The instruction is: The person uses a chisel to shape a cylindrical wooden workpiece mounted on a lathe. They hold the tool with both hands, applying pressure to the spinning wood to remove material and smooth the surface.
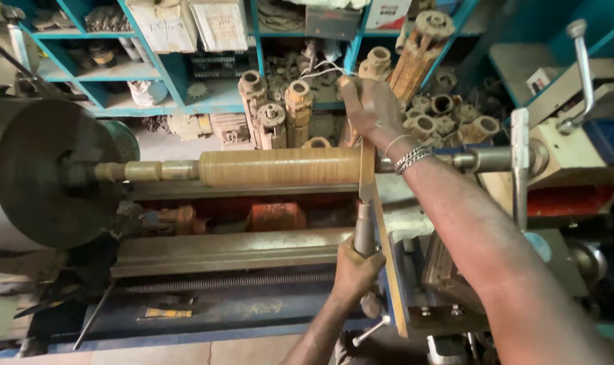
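A long brown cylinder [280, 167] is mounted across a lathe, between the large grey chuck [50, 176] and the tailstock centre [482, 159]. A flat metal file [367, 176] lies across the cylinder's right end. My left hand [355, 270] is shut around the file's grey handle [364, 230] on the near side. My right hand [371, 111], with metal bracelets at the wrist, pinches the file's far tip beyond the cylinder.
The lathe bed [232, 250] and lead screw run below the cylinder. The tailstock [570, 149] with its upright lever stands at the right. Blue shelves [205, 105] behind hold boxes, and several wound brown spools [280, 111] are stacked there.
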